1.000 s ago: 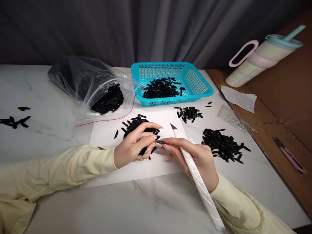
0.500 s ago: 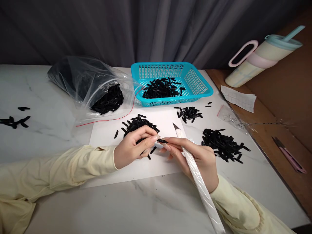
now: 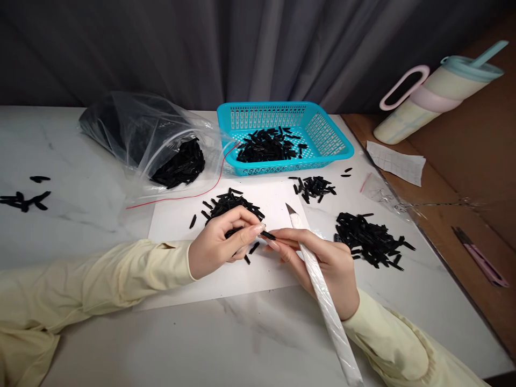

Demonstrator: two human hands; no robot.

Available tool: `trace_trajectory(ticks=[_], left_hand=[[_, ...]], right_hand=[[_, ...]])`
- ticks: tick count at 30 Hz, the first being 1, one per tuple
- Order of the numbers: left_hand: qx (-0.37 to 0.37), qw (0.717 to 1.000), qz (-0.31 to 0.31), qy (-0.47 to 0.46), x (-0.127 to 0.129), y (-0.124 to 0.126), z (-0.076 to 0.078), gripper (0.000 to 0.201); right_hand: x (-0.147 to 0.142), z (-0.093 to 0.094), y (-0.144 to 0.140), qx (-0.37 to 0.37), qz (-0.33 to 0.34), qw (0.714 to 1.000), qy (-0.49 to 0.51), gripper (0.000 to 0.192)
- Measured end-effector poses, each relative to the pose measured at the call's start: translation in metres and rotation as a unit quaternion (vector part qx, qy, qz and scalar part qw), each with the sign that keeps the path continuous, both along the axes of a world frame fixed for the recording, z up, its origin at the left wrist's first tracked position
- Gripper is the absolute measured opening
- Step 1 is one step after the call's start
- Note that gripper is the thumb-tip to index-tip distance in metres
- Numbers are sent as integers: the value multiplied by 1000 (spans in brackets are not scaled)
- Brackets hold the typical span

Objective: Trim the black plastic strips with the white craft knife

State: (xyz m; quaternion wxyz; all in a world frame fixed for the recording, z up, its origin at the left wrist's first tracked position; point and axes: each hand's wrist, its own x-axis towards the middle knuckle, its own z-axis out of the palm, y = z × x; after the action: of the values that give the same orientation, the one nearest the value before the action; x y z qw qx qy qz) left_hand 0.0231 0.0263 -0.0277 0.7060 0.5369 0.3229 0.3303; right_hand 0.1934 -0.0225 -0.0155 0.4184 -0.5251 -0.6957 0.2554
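two hands meet over the white paper sheet (image 3: 266,201) on the marble table (image 3: 80,161): the left hand (image 3: 215,244) and right hand (image 3: 322,258) each pinch an end of one small black plastic strip (image 3: 267,235), seemingly to steady it. the right grip also closes round a long white-wrapped craft knife (image 3: 318,279), blade pointing away, with a loose pile of black strips (image 3: 229,207) just behind the fingers.

My left hand (image 3: 220,242) and right hand (image 3: 322,263) meet fingertip to fingertip, forearms angled inward, fingers pinched.
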Motion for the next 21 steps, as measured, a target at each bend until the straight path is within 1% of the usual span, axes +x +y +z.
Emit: trace_trajectory(ticks=[4,6,8,12,15,17,19,21], left_hand=[[11,999,-30,30,-1,1,-3,20],[34,998,-41,35,-2,0,-4,20],[64,996,-37,45,-3,0,-5,21],[100,993,-20,61,-4,-1,-5,20],[102,992,-15,71,-4,-2,-5,19],[107,991,-10,86,-4,-2,-4,20],[119,988,-7,100,-4,-2,-4,20],[130,985,-6,109,-4,-1,-4,20]], right_hand=[[0,-1,0,6,-7,1000,-4,8],[0,-1,0,5,-10,1000,-2,8],[1,1,0,-3,1,1000,12,8],[4,8,1,-50,36,993,103,9],[6,11,3,-106,18,982,155,12],[7,11,5,-158,-5,972,176,22],[10,10,8,-207,-15,958,200,38],[13,9,10,-230,-19,947,224,51]])
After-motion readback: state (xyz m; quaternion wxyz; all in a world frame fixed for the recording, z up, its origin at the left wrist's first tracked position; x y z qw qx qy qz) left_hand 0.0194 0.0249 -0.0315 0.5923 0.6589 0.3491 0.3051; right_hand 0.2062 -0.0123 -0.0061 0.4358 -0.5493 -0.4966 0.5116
